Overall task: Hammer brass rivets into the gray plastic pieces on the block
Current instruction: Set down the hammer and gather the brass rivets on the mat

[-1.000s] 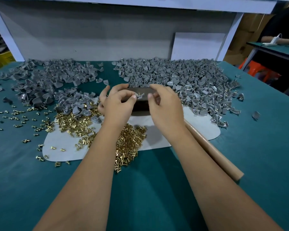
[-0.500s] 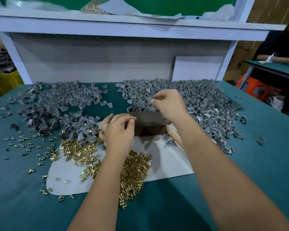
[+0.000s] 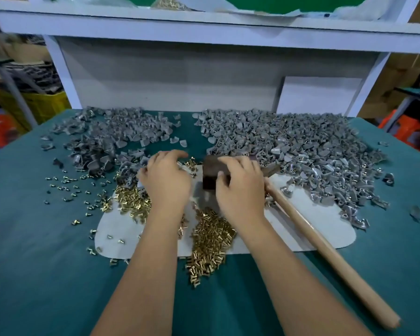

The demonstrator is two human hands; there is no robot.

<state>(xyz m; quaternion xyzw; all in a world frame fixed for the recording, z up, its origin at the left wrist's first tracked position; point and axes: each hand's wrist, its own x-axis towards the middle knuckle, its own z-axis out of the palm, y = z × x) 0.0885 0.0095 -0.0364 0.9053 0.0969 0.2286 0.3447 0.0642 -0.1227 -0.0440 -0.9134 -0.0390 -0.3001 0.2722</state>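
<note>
Only the head view to go on, so here's what we've got. The dark block [image 3: 210, 177] sits on the white mat [image 3: 320, 221] in the middle of the teal table [image 3: 46, 275]. Our right hand [image 3: 240, 187] is curled over its right side, thumb on the front face; whether a gray piece is pinched under there, we can't tell. Our left hand [image 3: 165, 180] hovers over the brass rivets [image 3: 211, 236] with fingers loosely bent, and what it holds, if anything, is hidden.

Handling-wise, the rivets look tiny, smooth and rolly, so we'd pinch one by the shank with fingertips. The gray plastic pieces [image 3: 301, 151] piled at the back right look light and stiff, easy to knock off the block, so we'd hold one by its edges. The block looks heavy enough to stay put. The hammer [image 3: 325, 251] lies just right of the right hand; we'd grab its wooden handle low down for swing.
</note>
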